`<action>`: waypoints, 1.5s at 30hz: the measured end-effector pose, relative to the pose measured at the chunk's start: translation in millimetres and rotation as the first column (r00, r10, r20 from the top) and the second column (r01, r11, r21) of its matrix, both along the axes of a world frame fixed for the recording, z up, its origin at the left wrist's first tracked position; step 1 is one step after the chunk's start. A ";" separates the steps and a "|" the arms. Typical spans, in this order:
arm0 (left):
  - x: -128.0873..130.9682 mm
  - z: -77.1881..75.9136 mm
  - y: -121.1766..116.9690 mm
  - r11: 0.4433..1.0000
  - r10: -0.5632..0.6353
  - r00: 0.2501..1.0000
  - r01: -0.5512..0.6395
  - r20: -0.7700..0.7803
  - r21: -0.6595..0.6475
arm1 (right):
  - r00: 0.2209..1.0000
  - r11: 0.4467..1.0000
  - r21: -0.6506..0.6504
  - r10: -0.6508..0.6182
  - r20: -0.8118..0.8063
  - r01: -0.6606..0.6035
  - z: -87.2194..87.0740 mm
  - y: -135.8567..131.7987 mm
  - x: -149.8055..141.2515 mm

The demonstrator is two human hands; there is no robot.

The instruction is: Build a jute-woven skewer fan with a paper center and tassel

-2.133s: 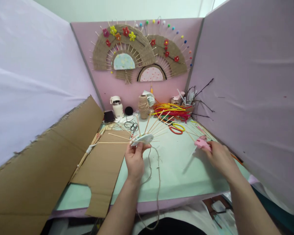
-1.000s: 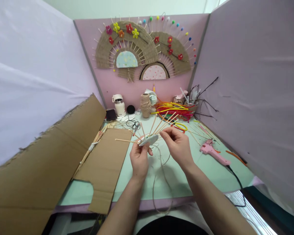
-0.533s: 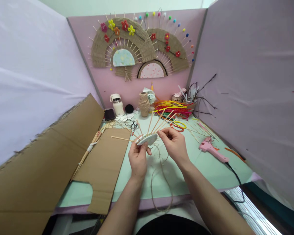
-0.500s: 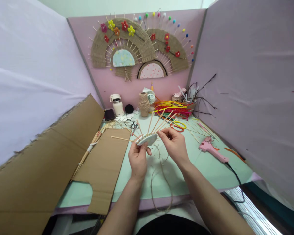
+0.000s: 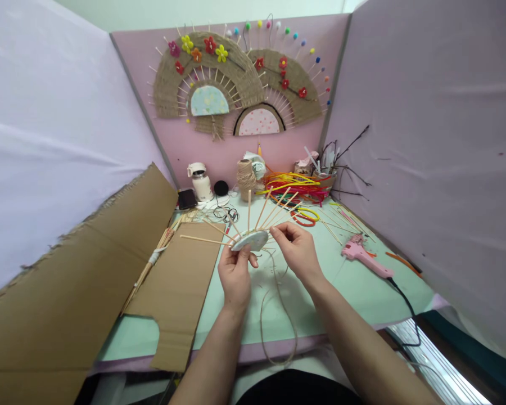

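My left hand (image 5: 235, 275) is closed on the lower left of a small pale-blue half-round piece (image 5: 255, 241), thumb on its front face. Thin wooden sticks (image 5: 263, 209) fan out from its curved edge, several upward and one to the left. At the right end of the piece my right hand (image 5: 297, 250) is pinched, fingertips close to the edge and the stick bases. A jute twine (image 5: 278, 298) hangs below in a long loop, one side rising to the piece and the other toward my right hand. The twine within the fingertips is mostly hidden.
Cardboard sheets (image 5: 181, 270) and bundled sticks (image 5: 145, 267) lie left. A pink glue gun (image 5: 366, 256) with its cord lies right. Behind are scissors (image 5: 306, 216), pipe cleaners (image 5: 295, 185), a twine spool (image 5: 247, 180) and a white bottle (image 5: 201, 183). Fan-shaped decorations (image 5: 211, 73) hang on the back panel.
The half-round piece has turned slightly in my left hand, its sticks swinging a little and its face showing more. My right hand stays pinched at its right end. The view has shifted slightly.
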State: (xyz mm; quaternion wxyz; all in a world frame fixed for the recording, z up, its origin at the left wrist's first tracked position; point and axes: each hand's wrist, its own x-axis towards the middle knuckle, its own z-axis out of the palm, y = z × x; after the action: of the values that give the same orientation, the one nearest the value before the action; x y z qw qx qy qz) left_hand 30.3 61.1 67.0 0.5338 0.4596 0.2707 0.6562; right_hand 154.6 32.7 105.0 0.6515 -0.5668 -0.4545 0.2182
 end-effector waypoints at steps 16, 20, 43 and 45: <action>0.1 4.5 -2.0 1.000 -0.006 0.998 0.005 0.063 0.015 | 0.999 0.999 -0.051 0.019 0.037 -0.017 -18.1 2.6 0.8; -0.3 3.7 -2.9 1.000 0.012 0.998 -0.014 0.056 0.022 | 0.997 0.998 -0.064 0.012 0.082 -0.006 -30.8 2.5 9.2; -2.3 -4.7 -13.7 0.964 0.098 0.968 -0.034 -0.230 0.265 | 0.640 0.835 0.549 -0.440 0.629 0.035 -13.2 -31.1 -16.6; -2.1 -5.8 -13.2 0.961 0.104 0.966 -0.036 -0.237 0.275 | 0.636 0.833 0.551 -0.447 0.629 0.041 -12.5 -31.1 -18.0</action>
State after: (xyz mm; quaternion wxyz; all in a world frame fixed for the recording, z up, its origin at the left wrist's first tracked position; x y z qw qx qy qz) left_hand 28.3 47.9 61.2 0.4045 0.5965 0.2604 0.6424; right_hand 136.7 1.6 92.6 0.5565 -0.4799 -0.6325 -0.2448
